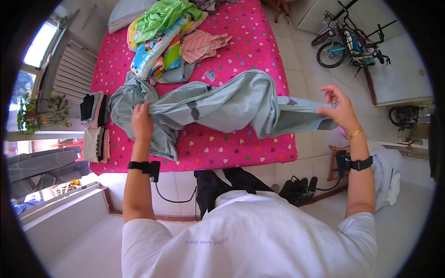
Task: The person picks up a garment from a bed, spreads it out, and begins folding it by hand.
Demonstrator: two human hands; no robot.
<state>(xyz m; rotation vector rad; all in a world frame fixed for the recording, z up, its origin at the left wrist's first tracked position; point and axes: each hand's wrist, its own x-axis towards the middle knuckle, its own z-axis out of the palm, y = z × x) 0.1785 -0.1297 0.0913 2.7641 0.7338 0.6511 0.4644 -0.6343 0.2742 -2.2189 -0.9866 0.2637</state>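
Note:
A large grey-green cloth with dark printed motifs stretches between my hands above the bed. My left hand grips it in a bunch near its left part, where loose folds spill onto the pink heart-print bedsheet. Far to the right, past the bed's edge, my right hand pinches the cloth's end between thumb and fingers. That end is drawn out narrow and shows a paler inner face. The lower left folds lie against the sheet, while the right end hangs over the tiled floor.
Beyond the cloth lies a heap of bright fabrics, with a green cloth and a pink striped garment. Folded clothes are stacked along the bed's left edge. Bicycles stand at the right wall. Shoes rest on the floor nearby.

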